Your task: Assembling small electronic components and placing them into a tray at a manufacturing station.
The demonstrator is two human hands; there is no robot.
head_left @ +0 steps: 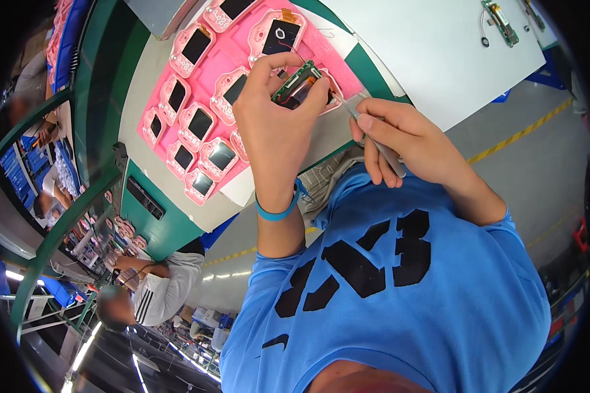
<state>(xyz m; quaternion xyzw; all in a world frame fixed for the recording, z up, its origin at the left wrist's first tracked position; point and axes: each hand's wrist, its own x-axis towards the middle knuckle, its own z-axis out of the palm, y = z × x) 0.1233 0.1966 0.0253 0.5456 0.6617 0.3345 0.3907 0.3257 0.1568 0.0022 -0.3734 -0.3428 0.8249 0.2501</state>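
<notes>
My left hand grips a small green circuit board by its edges between thumb and fingers. A dark part with an orange patch lies on the board, and a thin red wire runs up from it. My right hand is closed on metal tweezers; their tips reach the board's right edge, close to my left thumb. Beneath the board is a pink tray bearing several pink handheld console shells with dark screens. A shell just beyond my left hand has a small round part with wire on its screen.
A white table stands to the right, with another green board and small wired parts at its far edge. A dark bar-shaped object lies on the green surface at left. A co-worker sits at the lower left.
</notes>
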